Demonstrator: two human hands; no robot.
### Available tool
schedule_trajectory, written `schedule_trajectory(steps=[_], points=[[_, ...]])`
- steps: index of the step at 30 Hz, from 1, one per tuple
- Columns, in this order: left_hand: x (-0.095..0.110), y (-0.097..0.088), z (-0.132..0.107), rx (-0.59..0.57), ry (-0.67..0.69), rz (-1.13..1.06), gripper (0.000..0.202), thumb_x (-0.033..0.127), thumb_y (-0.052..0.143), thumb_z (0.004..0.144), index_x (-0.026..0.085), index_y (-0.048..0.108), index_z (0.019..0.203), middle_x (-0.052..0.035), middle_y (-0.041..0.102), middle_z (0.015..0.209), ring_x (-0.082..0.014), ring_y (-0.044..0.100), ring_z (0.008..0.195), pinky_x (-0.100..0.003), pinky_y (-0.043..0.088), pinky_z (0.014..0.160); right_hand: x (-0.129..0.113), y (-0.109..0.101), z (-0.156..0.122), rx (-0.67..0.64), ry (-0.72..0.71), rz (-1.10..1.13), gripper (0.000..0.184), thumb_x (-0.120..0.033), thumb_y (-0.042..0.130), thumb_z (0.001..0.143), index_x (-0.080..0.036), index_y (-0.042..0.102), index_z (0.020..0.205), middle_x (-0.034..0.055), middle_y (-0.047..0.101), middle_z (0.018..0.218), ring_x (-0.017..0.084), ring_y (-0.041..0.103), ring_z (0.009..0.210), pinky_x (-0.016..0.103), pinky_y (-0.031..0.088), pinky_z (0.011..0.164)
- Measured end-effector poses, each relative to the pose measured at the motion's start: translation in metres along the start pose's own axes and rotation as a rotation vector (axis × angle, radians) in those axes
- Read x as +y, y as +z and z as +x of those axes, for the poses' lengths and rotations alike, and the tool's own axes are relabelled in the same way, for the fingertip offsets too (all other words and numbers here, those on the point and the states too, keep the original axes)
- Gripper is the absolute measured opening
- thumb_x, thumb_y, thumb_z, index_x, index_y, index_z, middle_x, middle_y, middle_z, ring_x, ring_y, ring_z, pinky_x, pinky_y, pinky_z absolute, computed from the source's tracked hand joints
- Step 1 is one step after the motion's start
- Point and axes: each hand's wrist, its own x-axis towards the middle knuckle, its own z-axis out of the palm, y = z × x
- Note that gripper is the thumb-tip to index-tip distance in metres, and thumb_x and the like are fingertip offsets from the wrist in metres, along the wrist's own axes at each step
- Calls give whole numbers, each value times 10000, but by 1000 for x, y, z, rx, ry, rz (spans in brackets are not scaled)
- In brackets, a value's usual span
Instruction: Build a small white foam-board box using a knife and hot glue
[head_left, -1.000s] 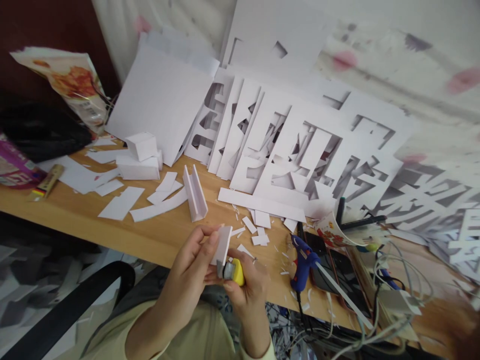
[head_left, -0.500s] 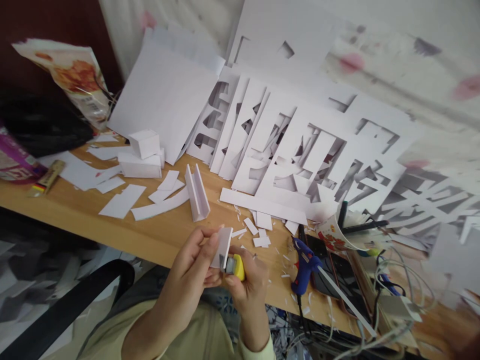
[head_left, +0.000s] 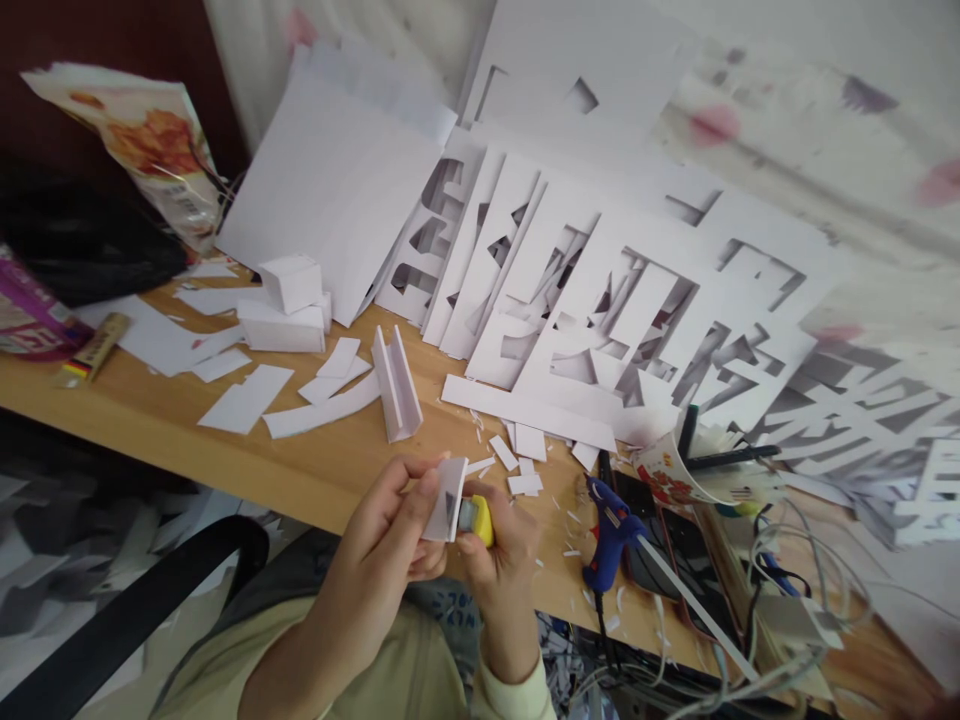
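My left hand (head_left: 390, 535) pinches a small white foam board piece (head_left: 441, 505) between thumb and fingers, held upright above the table's front edge. My right hand (head_left: 504, 560) is closed around a yellow utility knife (head_left: 481, 520), its grey front end against the board's right edge. A dark triangular patch shows on the board's face near the knife; I cannot tell whether it is the blade or a shadow. Just beyond my hands, a white U-shaped channel (head_left: 397, 390) and several small white offcuts (head_left: 525, 484) lie on the wooden table (head_left: 330, 480).
To the right lie a blue glue gun (head_left: 611, 530) with a long white stick, dark phones (head_left: 686, 560), a paper cup (head_left: 675, 470) of pens and tangled cables (head_left: 817, 560). Cut-out white sheets (head_left: 570, 300) lean behind. White blocks (head_left: 285, 310) and a glue tube (head_left: 94, 350) sit left.
The knife's front end and the dark patch have shifted slightly up along the board's edge. Both hands keep their hold, and the view has shifted slightly.
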Motion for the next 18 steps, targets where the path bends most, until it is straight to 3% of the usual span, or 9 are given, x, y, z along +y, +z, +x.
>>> schedule_trajectory(steps=[14,18], points=[[4,-3,-1,27,-28,-49,575,687,822,754,204,587,959,140,301,513,-40,226,455,-184,228,455,13,4,13,-58,-9,-28,704,-767,344,1024,-180,705,878,-8,633,568,136,553,452,250,385,482],[8,-1,2,64,-55,-47,578,694,843,715,213,566,876,138,288,504,-39,216,450,-187,227,451,16,7,18,-81,-10,-71,723,-771,350,1020,-172,727,870,-6,629,571,140,573,482,249,389,513]])
